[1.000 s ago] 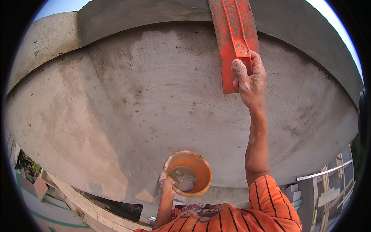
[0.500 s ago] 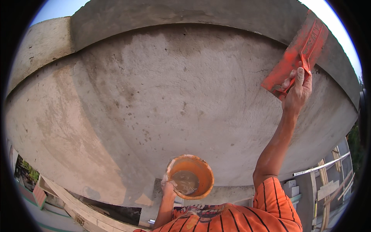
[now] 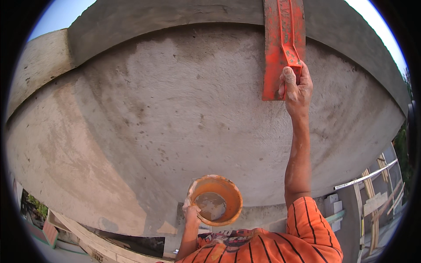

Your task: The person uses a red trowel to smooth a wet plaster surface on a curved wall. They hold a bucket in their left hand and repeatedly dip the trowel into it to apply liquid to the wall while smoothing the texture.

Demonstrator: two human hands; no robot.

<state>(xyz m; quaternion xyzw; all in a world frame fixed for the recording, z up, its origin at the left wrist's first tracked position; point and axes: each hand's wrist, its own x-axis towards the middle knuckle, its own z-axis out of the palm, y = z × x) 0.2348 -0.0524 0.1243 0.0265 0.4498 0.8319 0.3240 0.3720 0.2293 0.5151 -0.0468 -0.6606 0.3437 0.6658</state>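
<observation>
With my right arm raised, my right hand (image 3: pixel 294 90) grips the handle of a long orange float (image 3: pixel 274 50), smeared with grey, which lies upright against the plastered wall (image 3: pixel 210 109) and reaches across the darker raised band (image 3: pixel 184 13) along its top. My left hand (image 3: pixel 191 209) holds an orange bucket (image 3: pixel 232 198) low in front of my striped orange shirt, gripping it at its left rim. A watery grey mix sits in the bucket's bottom.
Timber boards (image 3: pixel 92 239) run below the wall at the lower left, beside a dark gap and some greenery (image 3: pixel 35 206). At the lower right are wooden battens (image 3: pixel 372 206), a metal rail (image 3: pixel 359 175) and pale blocks (image 3: pixel 334 208). Sky shows at both upper corners.
My right hand first moved right with the float, tilting it, then swung back leftward and upright, ending slightly right of where it began. The bucket has shifted slightly down and right.
</observation>
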